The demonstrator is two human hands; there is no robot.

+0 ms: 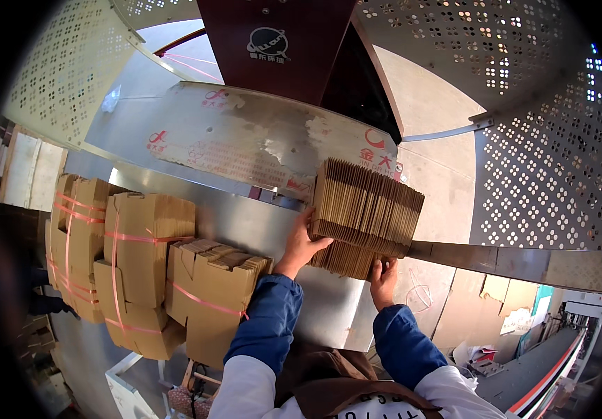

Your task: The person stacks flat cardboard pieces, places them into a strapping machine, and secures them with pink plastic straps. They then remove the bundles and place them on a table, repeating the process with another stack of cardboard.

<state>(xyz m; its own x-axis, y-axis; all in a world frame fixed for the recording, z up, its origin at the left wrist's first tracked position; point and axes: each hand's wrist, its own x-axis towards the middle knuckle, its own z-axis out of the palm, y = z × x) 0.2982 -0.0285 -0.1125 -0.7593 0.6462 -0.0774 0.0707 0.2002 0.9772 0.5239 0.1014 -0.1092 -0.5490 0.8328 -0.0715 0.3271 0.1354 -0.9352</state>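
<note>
A thick stack of folded cardboard boxes (369, 209) stands on edge, its many brown layers facing up, at the right part of the metal worktable. My left hand (302, 244) grips its left side, with the thumb lying across the near lower corner. At the stack's near right end, my right hand (383, 281) holds the lower edge between thumb and fingers. The undersides of both hands are hidden. Left of my left arm sits a strapped cardboard bundle (210, 297) with a pink strap around it.
More pink-strapped cardboard bundles (140, 258) crowd the left side. Ahead stands a dark red machine housing (273, 49) behind a worn metal plate (238, 140). Perforated metal guards (538, 174) flank the table. A metal bar (468, 258) runs rightward; a conveyor (542, 370) is at the lower right.
</note>
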